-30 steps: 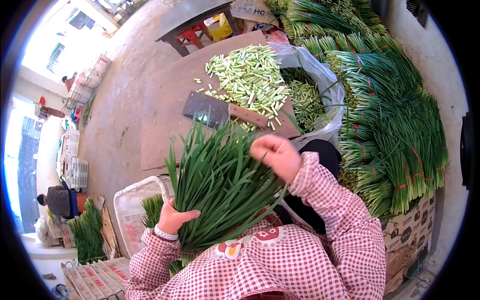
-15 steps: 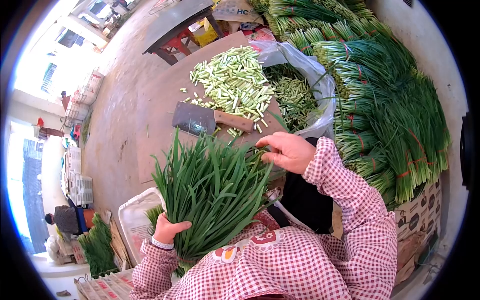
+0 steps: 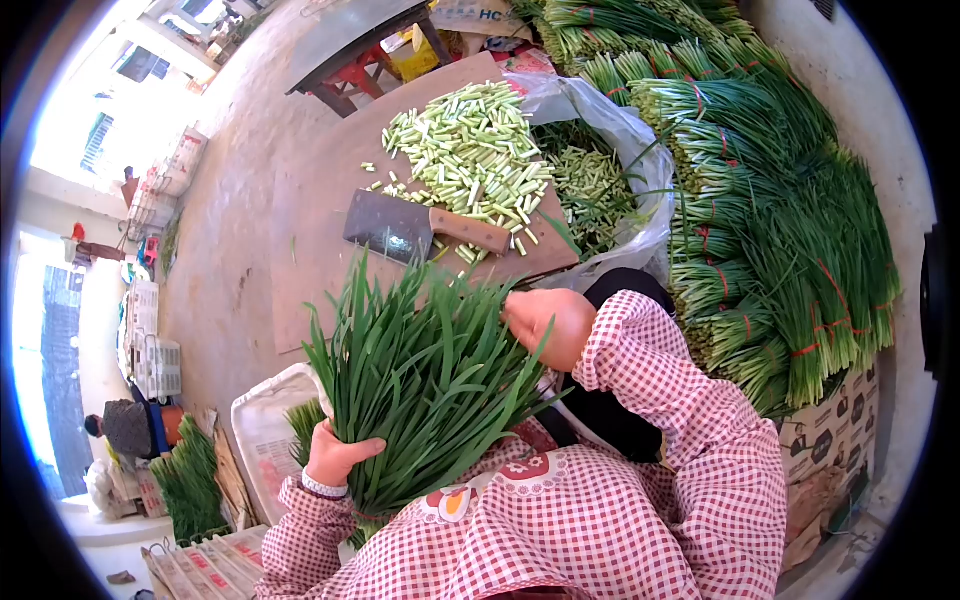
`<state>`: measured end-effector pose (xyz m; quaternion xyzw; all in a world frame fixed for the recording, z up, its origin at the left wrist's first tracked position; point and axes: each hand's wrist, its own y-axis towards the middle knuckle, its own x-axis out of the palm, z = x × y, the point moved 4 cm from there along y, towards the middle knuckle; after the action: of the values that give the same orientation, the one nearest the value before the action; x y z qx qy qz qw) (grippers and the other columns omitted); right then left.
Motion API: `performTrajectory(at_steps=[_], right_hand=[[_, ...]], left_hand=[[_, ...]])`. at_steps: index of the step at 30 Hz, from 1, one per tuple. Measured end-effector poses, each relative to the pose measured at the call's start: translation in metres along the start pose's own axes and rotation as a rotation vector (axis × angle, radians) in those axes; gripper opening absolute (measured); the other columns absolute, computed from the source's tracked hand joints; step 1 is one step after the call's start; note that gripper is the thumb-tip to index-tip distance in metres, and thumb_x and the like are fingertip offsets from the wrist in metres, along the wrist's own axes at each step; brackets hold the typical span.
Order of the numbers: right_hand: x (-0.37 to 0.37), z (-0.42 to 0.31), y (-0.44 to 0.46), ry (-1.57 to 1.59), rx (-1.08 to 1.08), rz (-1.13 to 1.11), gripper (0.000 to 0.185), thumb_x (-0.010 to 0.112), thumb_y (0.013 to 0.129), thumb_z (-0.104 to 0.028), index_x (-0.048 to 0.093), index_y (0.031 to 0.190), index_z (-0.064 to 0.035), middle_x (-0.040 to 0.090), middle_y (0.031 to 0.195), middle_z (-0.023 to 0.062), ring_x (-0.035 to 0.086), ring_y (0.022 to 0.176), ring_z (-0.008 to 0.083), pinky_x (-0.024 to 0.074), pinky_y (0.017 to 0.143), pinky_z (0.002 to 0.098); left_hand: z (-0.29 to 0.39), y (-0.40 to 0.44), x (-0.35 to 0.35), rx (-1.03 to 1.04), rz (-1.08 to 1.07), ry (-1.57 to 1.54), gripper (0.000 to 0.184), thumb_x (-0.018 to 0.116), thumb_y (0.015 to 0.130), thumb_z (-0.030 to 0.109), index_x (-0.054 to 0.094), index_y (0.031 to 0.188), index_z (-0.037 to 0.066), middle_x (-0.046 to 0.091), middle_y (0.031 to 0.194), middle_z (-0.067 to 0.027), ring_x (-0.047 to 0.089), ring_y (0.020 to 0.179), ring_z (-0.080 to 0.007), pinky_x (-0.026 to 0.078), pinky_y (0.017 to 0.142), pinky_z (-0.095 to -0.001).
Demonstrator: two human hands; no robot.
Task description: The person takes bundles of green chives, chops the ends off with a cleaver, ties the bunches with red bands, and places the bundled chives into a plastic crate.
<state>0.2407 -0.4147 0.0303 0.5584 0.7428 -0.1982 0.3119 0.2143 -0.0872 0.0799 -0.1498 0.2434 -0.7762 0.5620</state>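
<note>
Bearing the letters "HC", a tan sack lies at the top of the frame. The left hand grips a bunch of garlic chives, whose flat, glossy blades fan across the lower centre. Since half a second ago, the right hand has dropped slightly and moved in at the bunch's right edge; its fingers are curled, though I cannot tell whether they pinch a leaf. Above, on a smooth brown board, a broad cleaver with a wooden handle lies beside heaped pale stem pieces. A translucent plastic bag holds trimmings right of centre, near stacked bundles bound in red.
</note>
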Motion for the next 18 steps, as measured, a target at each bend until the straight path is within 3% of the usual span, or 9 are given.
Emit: performTrajectory(at_steps=[1, 3, 5, 7, 9, 11, 12, 13, 18], right_hand=[[0.006, 0.007, 0.002, -0.003, 0.0, -0.007, 0.018, 0.051, 0.091, -0.02, 0.049, 0.083, -0.0039, 0.054, 0.072, 0.0128, 0.058, 0.07, 0.0313, 0.0464, 0.063, 0.0414], [-0.008, 0.032, 0.0, 0.496, 0.193, 0.422, 0.027, 0.051, 0.095, -0.024, 0.047, 0.078, -0.0035, 0.046, 0.065, 0.0048, 0.049, 0.061, 0.0166, 0.0411, 0.057, 0.033], [-0.029, 0.054, -0.003, 0.578, 0.24, 0.427, 0.033, 0.05, 0.097, -0.029, 0.051, 0.076, -0.0029, 0.047, 0.063, 0.0061, 0.042, 0.059, 0.014, 0.0398, 0.057, 0.0311], [-0.041, 0.051, -0.007, 0.593, 0.212, 0.346, 0.028, 0.047, 0.098, -0.026, 0.054, 0.082, -0.0028, 0.049, 0.064, 0.0045, 0.045, 0.06, 0.0112, 0.0405, 0.057, 0.029], [-0.062, 0.011, -0.019, 0.621, 0.203, 0.095, 0.02, 0.047, 0.097, -0.021, 0.055, 0.095, -0.0025, 0.05, 0.065, 0.005, 0.047, 0.06, 0.0124, 0.042, 0.058, 0.029], [-0.061, -0.013, -0.024, 0.412, 0.046, 0.003, 0.021, 0.047, 0.096, -0.018, 0.054, 0.107, -0.002, 0.058, 0.074, 0.009, 0.058, 0.068, 0.0206, 0.0471, 0.065, 0.0319], [-0.053, -0.019, -0.025, 0.275, -0.216, 0.104, 0.023, 0.049, 0.095, -0.019, 0.055, 0.109, -0.0023, 0.063, 0.088, 0.0146, 0.063, 0.083, 0.0304, 0.0498, 0.074, 0.0372], [-0.049, -0.029, -0.024, 0.186, -0.101, -0.067, 0.026, 0.05, 0.095, -0.023, 0.054, 0.111, -0.0026, 0.063, 0.098, 0.0179, 0.062, 0.095, 0.0348, 0.0499, 0.08, 0.0407], [-0.017, -0.045, -0.018, 0.004, -0.148, -0.172, 0.016, 0.055, 0.092, -0.021, 0.052, 0.091, -0.0052, 0.059, 0.079, 0.0163, 0.06, 0.076, 0.0359, 0.0487, 0.067, 0.0415]], left_hand=[[-0.002, 0.001, -0.001, 0.01, -0.002, 0.036, 0.042, 0.072, 0.068, -0.009, 0.063, 0.108, -0.004, 0.068, 0.102, -0.01, 0.065, 0.088, -0.0176, 0.052, 0.084, -0.0323], [-0.005, 0.001, -0.001, 0.02, -0.002, 0.065, 0.042, 0.072, 0.068, -0.009, 0.063, 0.109, -0.004, 0.068, 0.102, -0.0101, 0.065, 0.089, -0.0173, 0.052, 0.084, -0.0322], [-0.006, 0.002, -0.003, 0.01, 0.033, 0.09, 0.044, 0.073, 0.067, -0.008, 0.062, 0.11, -0.004, 0.068, 0.103, -0.0103, 0.065, 0.089, -0.0168, 0.052, 0.085, -0.0316], [-0.007, 0.004, -0.003, 0.015, 0.029, 0.088, 0.046, 0.073, 0.067, -0.008, 0.062, 0.111, -0.004, 0.068, 0.103, -0.0106, 0.065, 0.089, -0.0168, 0.052, 0.085, -0.0316], [-0.007, 0.007, -0.002, 0.023, 0.021, 0.083, 0.047, 0.073, 0.067, -0.009, 0.062, 0.112, -0.005, 0.068, 0.103, -0.0109, 0.065, 0.09, -0.0168, 0.051, 0.085, -0.0316], [-0.007, 0.01, -0.002, 0.004, 0.018, 0.117, 0.047, 0.072, 0.067, -0.01, 0.061, 0.113, -0.005, 0.068, 0.104, -0.0112, 0.065, 0.091, -0.017, 0.051, 0.086, -0.0318], [-0.007, 0.01, -0.002, -0.01, 0.016, 0.101, 0.05, 0.073, 0.066, -0.009, 0.06, 0.114, -0.006, 0.067, 0.105, -0.0116, 0.065, 0.092, -0.0171, 0.051, 0.087, -0.0321], [-0.007, 0.011, 0.0, -0.011, 0.017, 0.099, 0.05, 0.073, 0.066, -0.009, 0.06, 0.114, -0.006, 0.067, 0.105, -0.0116, 0.065, 0.092, -0.0171, 0.051, 0.087, -0.0321], [-0.007, 0.008, 0.001, -0.002, 0.002, 0.106, 0.054, 0.075, 0.065, -0.008, 0.058, 0.116, -0.006, 0.067, 0.106, -0.0107, 0.064, 0.093, -0.0165, 0.051, 0.087, -0.0318]])
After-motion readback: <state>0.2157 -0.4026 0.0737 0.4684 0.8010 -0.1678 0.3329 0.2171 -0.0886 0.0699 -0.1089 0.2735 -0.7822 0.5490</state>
